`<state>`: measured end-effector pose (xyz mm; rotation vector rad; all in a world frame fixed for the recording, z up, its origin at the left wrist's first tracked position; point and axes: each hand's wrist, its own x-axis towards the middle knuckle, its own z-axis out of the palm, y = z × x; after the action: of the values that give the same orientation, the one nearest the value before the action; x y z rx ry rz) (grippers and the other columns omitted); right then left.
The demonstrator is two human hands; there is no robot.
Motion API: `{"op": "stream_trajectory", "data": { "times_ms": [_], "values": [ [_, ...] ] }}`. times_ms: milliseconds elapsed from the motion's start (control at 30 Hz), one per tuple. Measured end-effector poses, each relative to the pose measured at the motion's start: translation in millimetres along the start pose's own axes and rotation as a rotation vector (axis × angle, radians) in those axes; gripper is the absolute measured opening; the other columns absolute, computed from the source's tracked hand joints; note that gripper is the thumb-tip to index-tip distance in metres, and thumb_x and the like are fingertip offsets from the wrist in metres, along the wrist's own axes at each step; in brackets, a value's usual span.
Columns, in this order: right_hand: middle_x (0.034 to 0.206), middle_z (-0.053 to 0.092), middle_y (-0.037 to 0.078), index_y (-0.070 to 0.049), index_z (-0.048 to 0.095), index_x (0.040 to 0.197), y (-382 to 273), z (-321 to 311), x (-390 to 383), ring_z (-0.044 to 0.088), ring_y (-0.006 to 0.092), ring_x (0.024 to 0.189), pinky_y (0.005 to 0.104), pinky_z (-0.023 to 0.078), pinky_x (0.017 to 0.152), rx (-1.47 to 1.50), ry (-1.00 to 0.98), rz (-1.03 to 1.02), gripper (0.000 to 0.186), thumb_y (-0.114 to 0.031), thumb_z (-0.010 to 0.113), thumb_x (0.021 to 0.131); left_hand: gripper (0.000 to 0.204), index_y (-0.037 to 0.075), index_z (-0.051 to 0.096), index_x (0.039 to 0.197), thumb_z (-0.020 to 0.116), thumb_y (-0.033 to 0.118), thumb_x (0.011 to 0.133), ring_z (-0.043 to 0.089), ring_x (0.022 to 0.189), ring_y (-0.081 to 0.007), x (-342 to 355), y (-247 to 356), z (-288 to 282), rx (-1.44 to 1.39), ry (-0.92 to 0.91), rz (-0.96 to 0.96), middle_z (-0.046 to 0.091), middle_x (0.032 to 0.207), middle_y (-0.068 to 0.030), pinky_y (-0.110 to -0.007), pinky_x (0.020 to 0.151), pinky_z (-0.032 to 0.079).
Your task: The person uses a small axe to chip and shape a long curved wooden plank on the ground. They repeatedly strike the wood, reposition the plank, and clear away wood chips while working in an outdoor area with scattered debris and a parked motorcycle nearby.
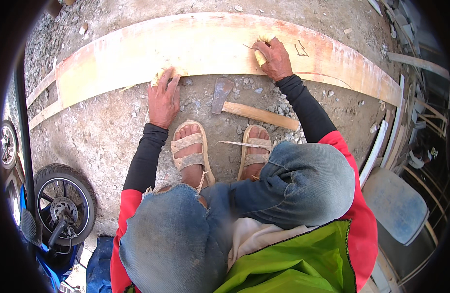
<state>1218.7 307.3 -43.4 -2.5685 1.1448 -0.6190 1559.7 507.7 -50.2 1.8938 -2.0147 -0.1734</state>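
A long, thin wooden board (210,44), pale and plywood-like, lies across the ground in front of my feet, its shape bowed by the lens. My left hand (163,101) reaches its near edge, fingers stretched and somewhat apart, with a yellowish bit beside the fingertips. Farther right, my right hand (275,59) rests on the board's face with curled fingers. Something yellow and a tan, frayed tuft show at those fingers; what they are is unclear. Between the board and my sandals, a hatchet (257,115) with a wooden handle and a flat metal head lies on the dirt.
My sandalled feet (190,146) stand on gravelly ground below the board. To the left are a motorcycle wheel (64,205) and blue bodywork. On the right, a worn blue-grey chair seat (397,202) stands near several wooden strips (374,151).
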Motion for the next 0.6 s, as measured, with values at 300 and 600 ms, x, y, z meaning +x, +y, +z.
{"op": "stream_trajectory", "data": {
  "times_ms": [300, 600],
  "values": [
    [0.103, 0.063, 0.014, -0.009, 0.071, 0.111, -69.3, -11.7, -52.6, 0.061, 0.0355, 0.093, 0.0451, 0.049, 0.082, 0.01, -0.112, 0.055, 0.023, -0.011, 0.076, 0.089, 0.052, 0.019, 0.054, 0.152, 0.06, 0.037, 0.104, 0.07, 0.098, -0.027, 74.6, 41.6, 38.6, 0.079, -0.103, 0.23, 0.04, 0.167, -0.0046, -0.054, 0.128, 0.022],
    [0.111, 0.063, 0.019, -0.005, 0.062, 0.126, -109.8, 2.8, -128.6, 0.063, 0.0403, 0.103, 0.0519, 0.05, 0.089, 0.081, -0.598, 0.236, 0.053, -0.027, 0.081, 0.083, 0.059, 0.027, 0.045, 0.161, 0.048, 0.054, 0.109, 0.07, 0.098, -0.0261, 116.8, 53.4, 58.2, 0.15, -0.162, 0.373, 0.037, 0.17, -0.0014, -0.055, 0.125, 0.025]
  ]
}}
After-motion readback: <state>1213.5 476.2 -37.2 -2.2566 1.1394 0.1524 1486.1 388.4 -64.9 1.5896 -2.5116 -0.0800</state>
